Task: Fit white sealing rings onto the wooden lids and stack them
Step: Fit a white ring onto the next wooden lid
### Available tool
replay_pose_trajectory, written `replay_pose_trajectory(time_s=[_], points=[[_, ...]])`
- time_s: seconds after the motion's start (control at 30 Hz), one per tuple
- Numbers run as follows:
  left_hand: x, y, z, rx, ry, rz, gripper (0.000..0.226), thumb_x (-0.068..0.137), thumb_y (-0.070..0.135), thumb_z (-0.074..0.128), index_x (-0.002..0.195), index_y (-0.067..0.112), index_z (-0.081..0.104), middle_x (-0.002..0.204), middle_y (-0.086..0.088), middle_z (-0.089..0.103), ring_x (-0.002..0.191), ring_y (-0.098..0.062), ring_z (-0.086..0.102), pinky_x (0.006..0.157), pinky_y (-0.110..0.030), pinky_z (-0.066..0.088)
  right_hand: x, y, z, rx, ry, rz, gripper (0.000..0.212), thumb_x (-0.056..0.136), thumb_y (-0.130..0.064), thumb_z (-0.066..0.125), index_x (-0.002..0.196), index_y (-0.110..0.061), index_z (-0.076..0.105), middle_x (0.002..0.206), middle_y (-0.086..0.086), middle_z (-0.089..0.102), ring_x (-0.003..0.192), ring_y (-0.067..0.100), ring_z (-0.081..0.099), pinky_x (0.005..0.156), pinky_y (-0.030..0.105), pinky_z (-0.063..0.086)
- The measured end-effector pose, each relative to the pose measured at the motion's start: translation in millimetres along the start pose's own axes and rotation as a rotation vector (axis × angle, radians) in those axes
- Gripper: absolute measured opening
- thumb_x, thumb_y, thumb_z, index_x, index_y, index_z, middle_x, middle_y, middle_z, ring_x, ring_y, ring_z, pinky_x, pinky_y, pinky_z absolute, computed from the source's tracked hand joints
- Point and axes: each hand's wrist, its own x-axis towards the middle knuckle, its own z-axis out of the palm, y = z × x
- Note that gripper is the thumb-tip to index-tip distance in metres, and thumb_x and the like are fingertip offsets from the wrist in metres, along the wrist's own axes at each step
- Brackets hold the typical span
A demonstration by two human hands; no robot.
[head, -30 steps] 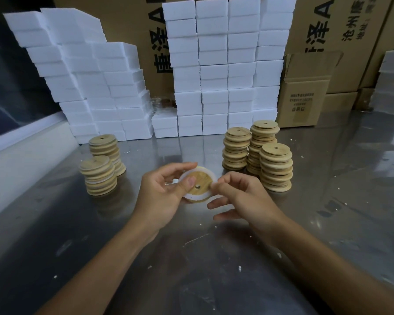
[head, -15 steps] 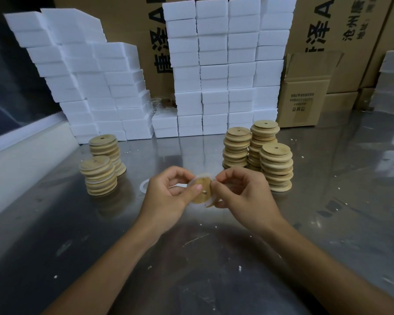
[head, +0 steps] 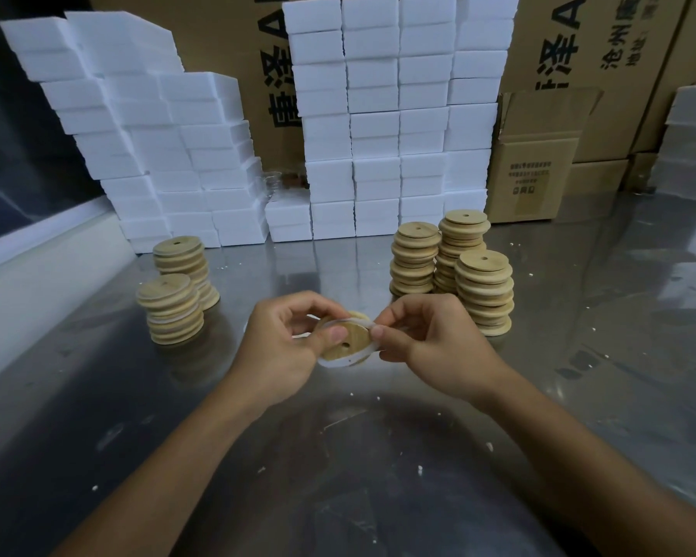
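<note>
Both hands [head: 282, 343] [head: 430, 339] pinching wooden lid [head: 346, 341], stretching white sealing ring [head: 352, 357] on; could snap off if rim slips.

The scene was dimly lit from overhead. Soft glare was reflected off the metal worktop [head: 579, 355], a broad shadow was cast across its near part, and straight lines were bowed at the edges by wide-angle distortion.
</note>
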Motion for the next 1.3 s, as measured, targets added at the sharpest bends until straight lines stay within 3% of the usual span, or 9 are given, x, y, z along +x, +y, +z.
replay_pose_trajectory(time_s=[0.23, 0.33, 0.57, 0.73, 0.83, 0.9, 1.03, 1.17, 1.3], points=[[-1.5, 1.8, 1.2, -0.097, 0.028, -0.022, 0.032, 0.076, -0.008, 0.074, 0.075, 0.023, 0.073, 0.079, 0.001, 0.076, 0.07, -0.011, 0.07, 0.065, -0.019, 0.055, 0.4, -0.4, -7.6, -0.123, -0.097, -0.062, 0.012, 0.088, -0.015, 0.073, 0.078, -0.021, 0.07, 0.073, 0.001, 0.074, 0.07, 0.02, 0.074, 0.071, 0.047, 0.062], [-2.1, -0.3, 3.0, -0.184, 0.055, -0.059, 0.028, 0.077, -0.009, 0.072, 0.077, 0.019, 0.073, 0.078, -0.002, 0.076, 0.071, -0.015, 0.07, 0.067, -0.024, 0.057, 0.4, -0.4, -7.5, -0.068, -0.077, -0.062, 0.011, 0.087, -0.014, 0.074, 0.078, -0.021, 0.071, 0.073, 0.002, 0.074, 0.07, 0.02, 0.074, 0.071, 0.044, 0.063], [-1.8, -2.7, 2.2, -0.425, 0.133, -0.2, 0.019, 0.077, -0.003, 0.07, 0.076, 0.016, 0.072, 0.085, -0.007, 0.074, 0.078, -0.022, 0.069, 0.069, -0.035, 0.06, -6.4, -0.5, 1.8, 0.127, -0.034, 0.021, 0.016, 0.087, -0.017, 0.074, 0.085, -0.002, 0.073, 0.077, 0.014, 0.074, 0.075, 0.024, 0.074, 0.067, 0.033, 0.061], [-2.4, -3.2, 4.9, -0.596, 0.112, -0.295, 0.017, 0.07, 0.008, 0.07, 0.086, 0.009, 0.064, 0.089, -0.012, 0.072, 0.08, -0.021, 0.071, 0.072, -0.039, 0.061, -7.2, -4.6, 5.3, 0.247, 0.018, 0.024, 0.011, 0.089, -0.013, 0.072, 0.085, -0.003, 0.071, 0.08, 0.016, 0.074, 0.08, 0.027, 0.074, 0.062, 0.033, 0.062], [-3.2, -3.4, 4.4, -0.425, 0.068, -0.258, 0.014, 0.083, 0.002, 0.069, 0.09, 0.012, 0.063, 0.094, -0.014, 0.073, 0.084, -0.027, 0.07, 0.076, -0.041, 0.059, -6.8, -2.3, 5.5, 0.144, 0.05, -0.023, 0.008, 0.089, -0.014, 0.071, 0.084, -0.008, 0.07, 0.077, 0.011, 0.074, 0.076, 0.028, 0.072, 0.056, 0.031, 0.059], [-3.8, -3.8, 5.1, -0.29, 0.058, -0.185, 0.017, 0.083, 0.002, 0.07, 0.091, 0.015, 0.064, 0.093, -0.012, 0.074, 0.082, -0.024, 0.071, 0.071, -0.035, 0.059, -6.9, -0.4, 3.1, 0.017, 0.061, -0.092, 0.007, 0.089, -0.019, 0.071, 0.085, -0.014, 0.07, 0.075, 0.001, 0.073, 0.071, 0.024, 0.071, 0.056, 0.035, 0.06], [-4.8, -3.6, 9.2, -0.107, 0.028, -0.049, 0.025, 0.08, -0.001, 0.074, 0.086, 0.022, 0.064, 0.087, 0.003, 0.071, 0.08, -0.017, 0.07, 0.069, -0.023, 0.057, -7.2, 0.0, -2.6, -0.254, 0.085, -0.289, 0.004, 0.09, -0.026, 0.069, 0.087, -0.023, 0.068, 0.077, -0.017, 0.069, 0.071, 0.001, 0.067, 0.059, 0.016, 0.051], [-6.3, -2.7, 13.6, -0.046, 0.006, 0.002, 0.027, 0.081, -0.002, 0.073, 0.084, 0.023, 0.064, 0.084, 0.006, 0.07, 0.077, -0.014, 0.069, 0.07, -0.026, 0.058, -9.6, -1.2, -0.1, -0.367, 0.101, -0.35, 0.005, 0.09, -0.033, 0.065, 0.088, -0.029, 0.065, 0.069, -0.025, 0.063, 0.067, -0.006, 0.063, 0.056, 0.014, 0.047], [-7.3, -1.3, 15.0, -0.066, 0.055, 0.021, 0.025, 0.079, -0.004, 0.074, 0.082, 0.019, 0.065, 0.08, 0.005, 0.069, 0.073, -0.01, 0.068, 0.068, -0.027, 0.058, -9.4, -0.2, 2.9, -0.325, 0.136, -0.376, 0.009, 0.089, -0.034, 0.069, 0.088, -0.026, 0.066, 0.072, -0.023, 0.064, 0.07, -0.003, 0.065, 0.056, 0.014, 0.048]])
